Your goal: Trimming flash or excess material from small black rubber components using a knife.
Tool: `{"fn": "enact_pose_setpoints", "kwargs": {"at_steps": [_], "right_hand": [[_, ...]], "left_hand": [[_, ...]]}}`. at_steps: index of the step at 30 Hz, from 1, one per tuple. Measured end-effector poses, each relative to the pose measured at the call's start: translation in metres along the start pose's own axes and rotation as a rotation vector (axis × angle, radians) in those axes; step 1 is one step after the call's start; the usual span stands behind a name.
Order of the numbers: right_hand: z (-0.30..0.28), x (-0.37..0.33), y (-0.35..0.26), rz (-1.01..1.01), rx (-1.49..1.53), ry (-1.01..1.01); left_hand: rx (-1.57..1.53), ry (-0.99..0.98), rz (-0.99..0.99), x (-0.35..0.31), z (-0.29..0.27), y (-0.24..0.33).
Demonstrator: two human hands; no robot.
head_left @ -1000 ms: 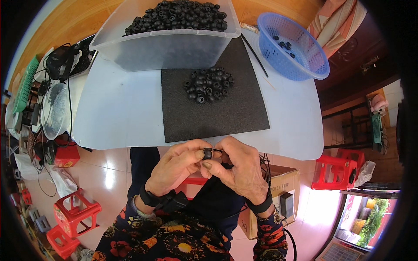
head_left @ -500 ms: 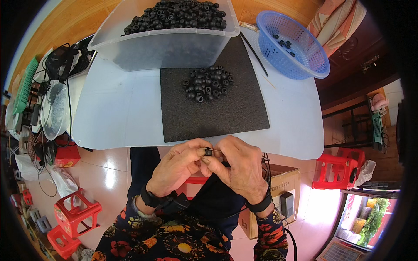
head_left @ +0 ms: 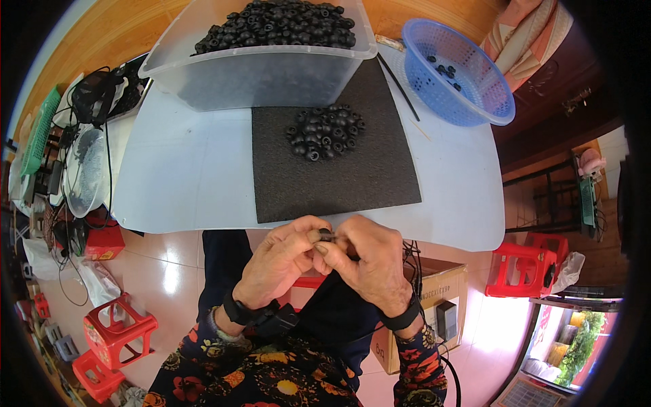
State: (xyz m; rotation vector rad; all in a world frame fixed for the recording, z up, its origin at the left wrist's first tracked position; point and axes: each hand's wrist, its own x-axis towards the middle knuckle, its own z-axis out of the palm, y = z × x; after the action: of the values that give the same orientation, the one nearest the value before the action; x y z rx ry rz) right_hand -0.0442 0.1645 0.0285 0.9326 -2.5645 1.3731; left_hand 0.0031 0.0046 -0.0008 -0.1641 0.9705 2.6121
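Just past the table's near edge, my left hand (head_left: 279, 259) pinches a small black ring-like piece (head_left: 326, 235) between thumb and fingers. My right hand (head_left: 371, 261) is closed against it from the other side; its fingertips hide much of the piece and whatever thin thing they grip. Beyond both hands lies a dark foam mat (head_left: 332, 186) carrying a heap of round black hollow pieces (head_left: 325, 132). A translucent bin (head_left: 264, 81), filled with similar black pieces, stands behind the heap.
A blue perforated basket (head_left: 468, 102) with a few black bits sits at the table's (head_left: 183, 176) far right. Beside it lie a black rod (head_left: 399, 86) and a thin wooden stick (head_left: 422, 130). Red stools (head_left: 121, 332) and a cardboard box (head_left: 444, 285) stand on the floor.
My fingers have shifted slightly around the black piece, which now shows less. The thin pale stick seen across it earlier is hardly visible. Both hands stay in nearly the same place.
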Motion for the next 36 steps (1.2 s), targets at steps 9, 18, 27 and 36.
{"fn": "enact_pose_setpoints", "kwargs": {"at_steps": [9, 18, 27, 36], "right_hand": [[-0.0032, 0.0023, 0.0019, 0.013, 0.003, -0.045], [-0.002, 0.0033, 0.0007, 0.013, -0.006, -0.037], [-0.0011, 0.0012, 0.0031, -0.012, -0.054, -0.039], [0.0038, -0.0005, 0.0048, -0.103, -0.09, -0.027]], "left_hand": [[0.018, -0.054, 0.011, -0.0008, 0.0029, 0.0045], [0.002, -0.064, 0.001, -0.0013, 0.0003, 0.0039], [-0.021, -0.035, 0.004, -0.0003, 0.001, 0.0012], [-0.022, 0.017, 0.035, -0.0026, 0.0002, -0.0009]]}}
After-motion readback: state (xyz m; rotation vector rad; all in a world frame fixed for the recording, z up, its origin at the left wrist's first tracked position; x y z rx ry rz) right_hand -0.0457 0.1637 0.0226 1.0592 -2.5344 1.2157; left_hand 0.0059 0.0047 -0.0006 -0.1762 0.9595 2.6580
